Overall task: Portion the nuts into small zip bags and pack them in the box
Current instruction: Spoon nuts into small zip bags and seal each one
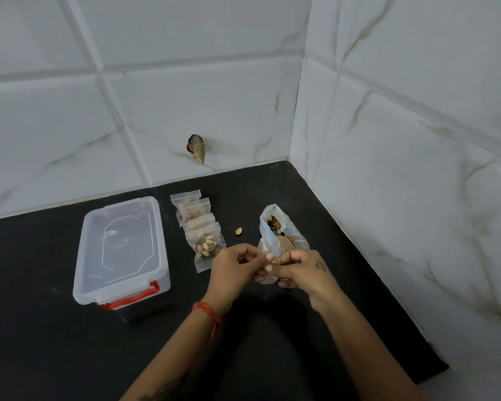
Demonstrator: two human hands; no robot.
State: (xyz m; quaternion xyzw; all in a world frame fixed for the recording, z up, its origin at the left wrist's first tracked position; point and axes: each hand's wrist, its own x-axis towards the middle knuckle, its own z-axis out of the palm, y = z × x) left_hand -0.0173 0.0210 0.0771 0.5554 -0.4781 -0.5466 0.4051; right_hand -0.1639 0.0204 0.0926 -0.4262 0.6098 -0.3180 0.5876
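My left hand and my right hand meet over the black counter and pinch a small clear zip bag between their fingertips; most of that bag is hidden by the fingers. Just behind them stands a larger open bag of mixed nuts. A row of several filled small zip bags lies to the left of my hands. Further left sits the clear plastic box with its lid on and red latches.
One loose nut lies on the black counter between the row of bags and the big bag. White marbled tile walls close the counter at the back and right. A stuffed hole shows in the back wall.
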